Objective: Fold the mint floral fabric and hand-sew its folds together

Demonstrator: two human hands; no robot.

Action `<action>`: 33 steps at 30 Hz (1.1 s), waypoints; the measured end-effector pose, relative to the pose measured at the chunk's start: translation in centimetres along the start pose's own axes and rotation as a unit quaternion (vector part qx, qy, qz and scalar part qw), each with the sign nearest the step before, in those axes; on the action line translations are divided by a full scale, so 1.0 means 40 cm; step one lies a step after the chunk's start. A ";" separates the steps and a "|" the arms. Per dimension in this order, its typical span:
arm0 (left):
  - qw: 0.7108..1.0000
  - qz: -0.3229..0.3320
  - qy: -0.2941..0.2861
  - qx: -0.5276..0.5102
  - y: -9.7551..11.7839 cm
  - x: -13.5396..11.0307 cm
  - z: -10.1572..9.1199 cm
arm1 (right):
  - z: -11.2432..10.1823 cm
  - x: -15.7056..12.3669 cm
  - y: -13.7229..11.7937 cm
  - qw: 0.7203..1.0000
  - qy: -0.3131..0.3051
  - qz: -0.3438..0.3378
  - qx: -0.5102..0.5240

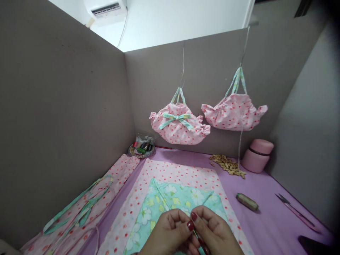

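Note:
My left hand (170, 232) and my right hand (215, 230) meet low in the middle of the view, both closed in a pinch with thumbs and fingertips almost touching. A thin pale sliver shows between them, too small to name. Beneath the hands lies a mint floral cloth (171, 193), spread over a larger pink dotted cloth (183, 169). The hands hide the near part of the mint cloth.
Pink dotted fabric with mint ties (87, 205) lies left. Two pink gathered pieces (178, 131) (236, 113) hang from wires. A basket (142, 150) stands behind; peanuts (228, 164), a pink jar (257, 156), a thread spool (247, 202) and thread snips (297, 212) lie right.

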State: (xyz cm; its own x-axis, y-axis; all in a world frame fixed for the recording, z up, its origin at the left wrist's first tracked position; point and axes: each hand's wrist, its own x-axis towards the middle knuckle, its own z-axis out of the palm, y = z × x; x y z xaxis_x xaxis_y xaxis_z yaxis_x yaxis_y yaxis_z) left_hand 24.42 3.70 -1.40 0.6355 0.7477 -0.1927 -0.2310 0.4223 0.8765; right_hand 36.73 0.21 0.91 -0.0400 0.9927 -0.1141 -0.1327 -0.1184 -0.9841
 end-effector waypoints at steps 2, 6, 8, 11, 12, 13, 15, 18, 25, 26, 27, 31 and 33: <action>1.000 -0.004 -0.004 0.016 0.003 -0.002 0.002 | -0.004 0.001 0.000 1.000 0.009 -0.013 -0.020; 0.995 0.050 0.019 0.085 0.013 -0.007 0.004 | -0.011 0.005 0.004 0.997 0.023 -0.031 -0.063; 0.986 0.094 0.039 0.134 0.017 -0.012 0.002 | -0.010 0.005 0.008 0.995 0.034 -0.040 -0.081; 0.968 0.129 0.070 0.203 0.025 -0.023 -0.004 | -0.003 0.001 0.014 0.992 0.048 -0.056 -0.101; 0.960 0.138 0.083 0.227 0.028 -0.027 -0.006 | 0.000 0.000 0.015 0.992 0.049 -0.057 -0.105; 0.952 0.146 0.096 0.251 0.032 -0.030 -0.007 | 0.002 -0.001 0.015 0.991 0.049 -0.054 -0.109; 0.936 0.156 0.114 0.293 0.039 -0.035 -0.007 | 0.005 -0.004 0.015 0.992 0.036 -0.045 -0.116; 0.925 0.158 0.119 0.324 0.052 -0.037 -0.006 | 0.005 -0.004 0.013 0.992 0.014 -0.041 -0.122; 0.936 0.191 0.159 0.250 0.057 -0.026 -0.019 | -0.009 0.002 0.011 0.993 0.037 -0.041 -0.109; 0.943 0.186 0.151 0.230 0.054 -0.025 -0.018 | -0.013 0.003 0.008 0.993 0.030 -0.040 -0.110; 0.952 0.175 0.134 0.213 0.050 -0.023 -0.017 | -0.016 0.004 0.006 0.993 0.023 -0.041 -0.112; 0.980 0.101 0.061 0.161 0.035 -0.019 0.000 | -0.018 0.005 0.003 0.993 0.037 -0.056 -0.101; 0.985 0.077 0.049 0.145 0.032 -0.017 0.007 | -0.013 0.005 0.007 0.993 0.049 -0.070 -0.086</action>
State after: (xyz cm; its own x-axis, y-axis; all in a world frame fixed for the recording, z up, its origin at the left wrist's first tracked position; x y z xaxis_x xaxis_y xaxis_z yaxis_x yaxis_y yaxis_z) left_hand 23.89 3.57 -0.03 0.5314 0.8436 -0.0777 -0.0892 0.1470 0.9851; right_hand 37.21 0.39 0.53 0.0644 0.9977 0.0215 0.0411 0.0189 -0.9990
